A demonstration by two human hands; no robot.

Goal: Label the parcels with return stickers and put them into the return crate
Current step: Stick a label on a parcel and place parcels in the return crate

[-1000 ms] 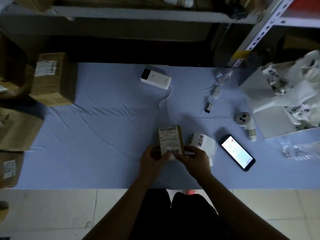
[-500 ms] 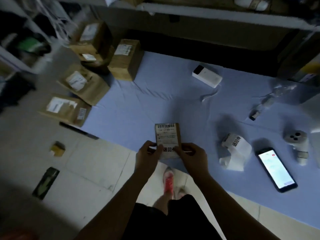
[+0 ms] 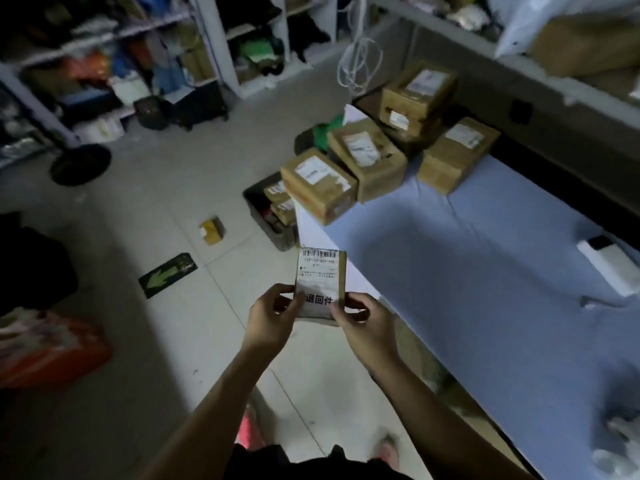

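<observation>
Parcel (image 3: 321,282), small and brown, is held upright between both hands above the floor, just left of the bench (image 3: 485,271); its lower edges are pinched by the left hand (image 3: 273,315) and right hand (image 3: 363,322), the return sticker (image 3: 317,301) between them.

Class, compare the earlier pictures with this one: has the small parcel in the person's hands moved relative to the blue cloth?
Yes. The small parcel lay over the blue cloth earlier; now both hands hold it beyond the cloth's left edge, above the tiled floor.
</observation>
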